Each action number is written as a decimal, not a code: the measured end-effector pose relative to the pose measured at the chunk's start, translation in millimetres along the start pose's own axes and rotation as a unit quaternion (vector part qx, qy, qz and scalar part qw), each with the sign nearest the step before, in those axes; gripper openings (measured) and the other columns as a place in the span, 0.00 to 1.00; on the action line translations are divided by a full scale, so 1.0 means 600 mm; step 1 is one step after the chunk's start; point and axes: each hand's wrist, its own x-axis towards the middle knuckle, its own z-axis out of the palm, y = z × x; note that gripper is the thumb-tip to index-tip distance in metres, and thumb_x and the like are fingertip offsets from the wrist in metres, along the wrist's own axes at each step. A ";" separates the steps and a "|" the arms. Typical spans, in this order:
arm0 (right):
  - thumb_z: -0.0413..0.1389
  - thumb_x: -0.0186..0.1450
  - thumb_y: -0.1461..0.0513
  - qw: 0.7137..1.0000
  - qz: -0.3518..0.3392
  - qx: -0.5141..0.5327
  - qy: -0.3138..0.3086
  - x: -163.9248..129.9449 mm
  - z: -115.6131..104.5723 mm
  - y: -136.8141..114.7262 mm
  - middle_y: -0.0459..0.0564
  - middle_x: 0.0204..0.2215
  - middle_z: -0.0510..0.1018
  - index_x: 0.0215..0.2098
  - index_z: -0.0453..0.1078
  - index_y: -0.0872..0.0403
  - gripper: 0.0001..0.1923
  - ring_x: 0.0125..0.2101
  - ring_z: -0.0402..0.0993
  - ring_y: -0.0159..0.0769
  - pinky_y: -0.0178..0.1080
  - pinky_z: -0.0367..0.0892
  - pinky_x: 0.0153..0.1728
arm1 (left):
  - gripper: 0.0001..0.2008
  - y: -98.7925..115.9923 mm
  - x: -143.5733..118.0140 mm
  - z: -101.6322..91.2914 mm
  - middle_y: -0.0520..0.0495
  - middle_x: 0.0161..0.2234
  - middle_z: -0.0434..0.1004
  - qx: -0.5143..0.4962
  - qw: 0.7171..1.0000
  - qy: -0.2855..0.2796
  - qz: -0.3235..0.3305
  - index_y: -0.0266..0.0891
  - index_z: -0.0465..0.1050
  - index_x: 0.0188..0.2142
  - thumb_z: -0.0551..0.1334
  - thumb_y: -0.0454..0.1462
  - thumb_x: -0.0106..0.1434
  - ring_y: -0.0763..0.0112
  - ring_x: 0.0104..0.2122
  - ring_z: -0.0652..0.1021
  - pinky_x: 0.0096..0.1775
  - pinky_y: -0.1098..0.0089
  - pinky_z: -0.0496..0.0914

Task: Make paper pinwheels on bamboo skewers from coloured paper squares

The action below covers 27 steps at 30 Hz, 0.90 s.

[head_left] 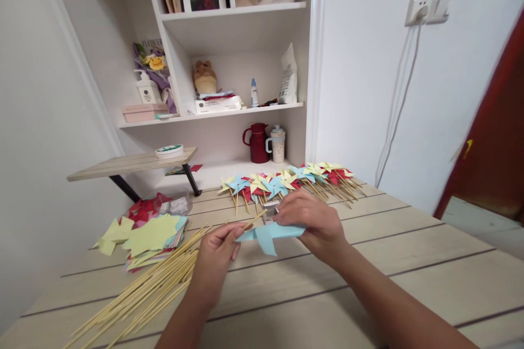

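My left hand (216, 256) pinches a thin bamboo stick (256, 218) whose tip points up and right toward a light blue paper pinwheel (268, 234). My right hand (313, 223) grips that pinwheel from above, over the wooden table (368, 283). A small clear box (271, 209) sits just behind the pinwheel, partly hidden by my fingers. Both hands meet at the table's middle.
A row of finished pinwheels (286, 180) in yellow, blue and red lies at the table's back. Loose bamboo sticks (147, 289) fan out at the front left beside a stack of cut coloured paper (151, 234). White shelves (233, 109) hold a red jug (257, 143) and bottles behind.
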 end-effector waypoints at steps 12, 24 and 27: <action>0.55 0.66 0.64 1.000 -0.009 0.003 0.008 0.006 0.003 -0.006 0.50 0.27 0.82 0.35 0.76 0.51 0.07 0.32 0.76 0.40 0.46 0.73 0.36 | 0.16 0.000 -0.001 0.001 0.55 0.17 0.67 0.045 0.998 0.033 0.022 0.38 0.83 0.35 0.68 0.47 0.53 0.78 0.19 0.61 0.24 0.75 0.57; 0.55 0.66 0.64 1.000 -0.001 0.002 0.015 0.005 0.003 -0.006 0.50 0.27 0.81 0.35 0.76 0.50 0.07 0.33 0.77 0.40 0.46 0.73 0.36 | 0.08 0.016 -0.008 0.010 0.52 0.19 0.74 0.072 0.994 0.060 0.060 0.41 0.84 0.31 0.66 0.38 0.51 0.76 0.19 0.64 0.23 0.74 0.62; 0.55 0.66 0.65 1.000 0.000 0.001 0.016 0.005 0.003 -0.007 0.50 0.27 0.81 0.35 0.75 0.50 0.07 0.32 0.76 0.39 0.46 0.73 0.36 | 0.08 0.018 -0.010 0.010 0.52 0.21 0.76 0.079 0.992 0.059 0.075 0.42 0.84 0.31 0.65 0.36 0.50 0.76 0.19 0.65 0.23 0.75 0.63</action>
